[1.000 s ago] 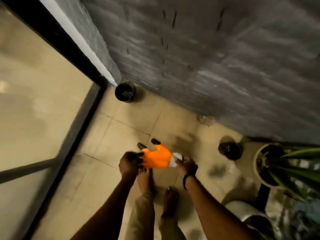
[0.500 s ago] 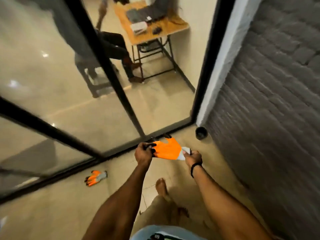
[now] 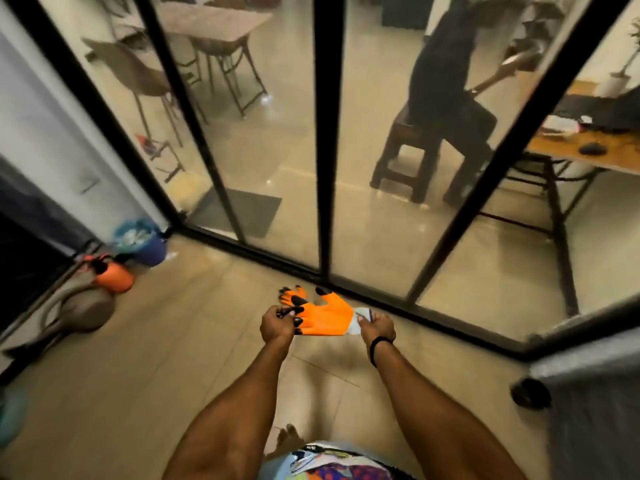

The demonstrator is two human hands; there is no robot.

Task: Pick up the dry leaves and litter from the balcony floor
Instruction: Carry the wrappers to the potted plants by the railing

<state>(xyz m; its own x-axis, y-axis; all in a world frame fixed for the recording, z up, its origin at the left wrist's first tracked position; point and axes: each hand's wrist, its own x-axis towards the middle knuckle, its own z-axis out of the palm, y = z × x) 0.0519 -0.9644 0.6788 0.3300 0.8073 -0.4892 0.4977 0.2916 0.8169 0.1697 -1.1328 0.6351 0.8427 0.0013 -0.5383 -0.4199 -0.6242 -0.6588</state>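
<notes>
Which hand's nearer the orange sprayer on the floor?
Left. The left hand is right of the orange sprayer; the right hand is farther right, beyond the held glove.

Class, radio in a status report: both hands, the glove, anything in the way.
Left hand grips orange glove by its fingertips; right hand pinches its cuff. Glove stretched between them, not yet on. Second glove on floor just beyond.

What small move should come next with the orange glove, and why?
Probably release the left hand and slip it into the cuff, which the right hand holds. Both hands are bare; the orange glove hangs stretched between them, the left pinching its black fingertips. A second glove lies on the floor beyond, so gloves seem to come first.
</notes>
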